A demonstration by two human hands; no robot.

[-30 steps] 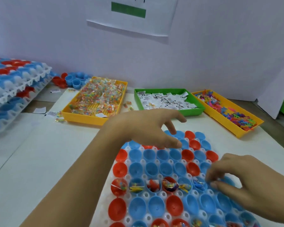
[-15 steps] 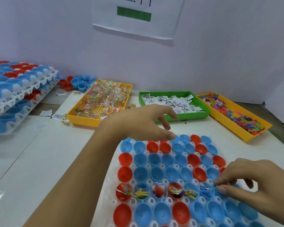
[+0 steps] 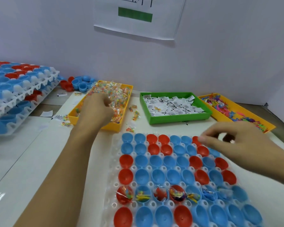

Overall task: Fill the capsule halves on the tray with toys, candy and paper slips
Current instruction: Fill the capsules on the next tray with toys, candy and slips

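Candy is gathered by the left hand (image 3: 97,108) from the yellow bin (image 3: 125,122) at the table's far edge.
The left hand's fingers are curled into the candy (image 3: 118,95); the right hand (image 3: 233,141), blurred with thumb and fingertip pinched, hovers over the tray (image 3: 111,185) at the near edge; whether it holds anything cannot be told. Packets may spill beside the capsule halves (image 3: 157,176).

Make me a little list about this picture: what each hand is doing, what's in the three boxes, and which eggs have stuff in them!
left hand: in the candy box, fingers curled into the wrapped candies
right hand: above the tray's far right corner, blurred; cannot tell if it holds anything
candy box: yellow, far left
paper slip box: green, middle
toy box: yellow, far right
capsule tray: red and blue halves
filled halves: one row, second from the near edge
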